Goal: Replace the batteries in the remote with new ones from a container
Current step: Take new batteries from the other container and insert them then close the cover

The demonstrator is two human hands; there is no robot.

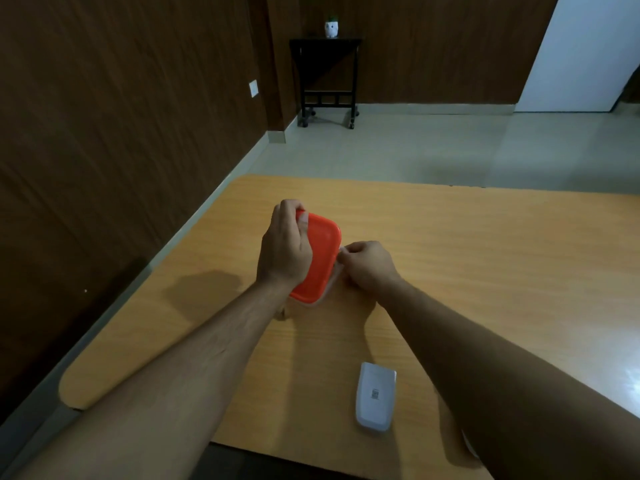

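Gripping the orange lid (320, 258) from its upper-left side, the left hand (284, 249) curls its fingers over the far corner, thumb tip pressed on the lid's top surface. That lid looks tilted, its right edge raised off the clear plastic container (330, 284) beneath, whose pale rim shows along the lid's right and lower sides. Just right of centre in the frame, the right hand (369, 266) is closed in a loose fist against the container's right rim, fingertips pinching at the upper-right corner of that rim; whether they hold the container or the lid's lip is hard to make out from this angle. What lies inside the container cannot be seen.

Both forearms reach in from the lower edge of the frame across a light wooden table (485, 258). Low and right of centre on that table lies the white remote (375, 396), back side up, with a small dark label near its middle; it sits well apart from the container, between the two forearms and close to the right one. Its battery cover appears to be in place.

Beyond the table are a pale tiled floor (415, 143), dark wood-panelled walls, and at top centre a small black wheeled side table (327, 76) carrying a white owl-shaped pot (331, 29).
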